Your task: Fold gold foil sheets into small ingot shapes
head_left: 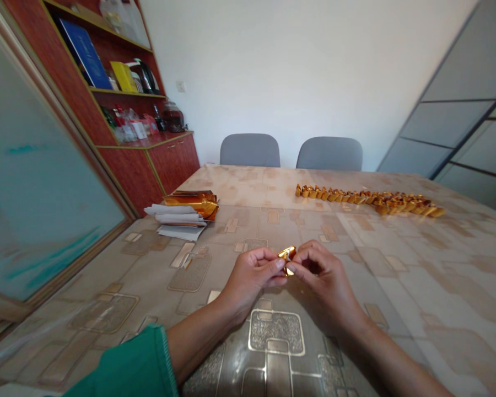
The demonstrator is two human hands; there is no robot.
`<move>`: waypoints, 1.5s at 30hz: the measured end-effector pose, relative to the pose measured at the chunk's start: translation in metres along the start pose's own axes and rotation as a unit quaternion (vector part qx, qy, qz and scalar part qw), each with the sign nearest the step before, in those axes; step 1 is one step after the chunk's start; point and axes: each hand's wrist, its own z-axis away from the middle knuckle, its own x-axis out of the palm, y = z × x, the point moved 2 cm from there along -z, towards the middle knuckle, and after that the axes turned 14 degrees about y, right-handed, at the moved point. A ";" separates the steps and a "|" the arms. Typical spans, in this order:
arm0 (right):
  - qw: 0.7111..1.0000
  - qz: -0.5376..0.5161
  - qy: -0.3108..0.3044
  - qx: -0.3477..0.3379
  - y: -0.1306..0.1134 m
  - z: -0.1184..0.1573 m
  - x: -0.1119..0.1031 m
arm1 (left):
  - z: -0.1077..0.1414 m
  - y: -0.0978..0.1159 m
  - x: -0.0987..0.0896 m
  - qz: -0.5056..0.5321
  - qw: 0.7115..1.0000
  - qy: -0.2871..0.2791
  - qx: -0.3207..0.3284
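Observation:
A small piece of shiny gold foil paper (pixel 287 254) is held up between both hands, above the middle of the patterned table. My left hand (pixel 256 271) pinches its left side between thumb and fingers. On the right side, my right hand (pixel 320 270) has its thumb and index finger closed on the same piece. The fingertips cover part of the foil. Farther back on the left lies a stack of gold and grey-white paper sheets (pixel 182 214). A long row of folded gold pieces (pixel 355 197) stretches across the back right of the table.
The patterned tablecloth (pixel 273 336) covers the table. Two grey chairs (pixel 250 150) stand behind its far edge, against the wall. At the left are a red-brown cabinet (pixel 171 160) with bottles and boxes, and a frosted glass door (pixel 45 182).

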 end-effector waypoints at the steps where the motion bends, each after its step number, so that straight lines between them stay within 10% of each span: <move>1: 1.000 0.003 0.001 -0.001 0.000 0.000 0.000 | 0.000 0.000 0.000 -0.001 1.000 -0.001 -0.001; 16: 0.994 0.077 -0.041 -0.058 -0.006 -0.005 -0.005 | 0.000 -0.009 0.002 0.014 0.999 0.002 -0.042; 30: 0.995 -0.057 -0.017 0.076 -0.002 -0.003 -0.003 | 0.003 -0.008 0.006 0.092 0.994 0.045 -0.047; 39: 0.981 -0.048 -0.164 -0.091 -0.019 -0.012 -0.020 | -0.008 0.004 -0.003 0.108 0.991 0.052 -0.063; 45: 0.994 -0.069 -0.089 -0.016 -0.005 -0.013 -0.014 | 0.001 0.002 0.003 0.100 0.993 0.026 -0.052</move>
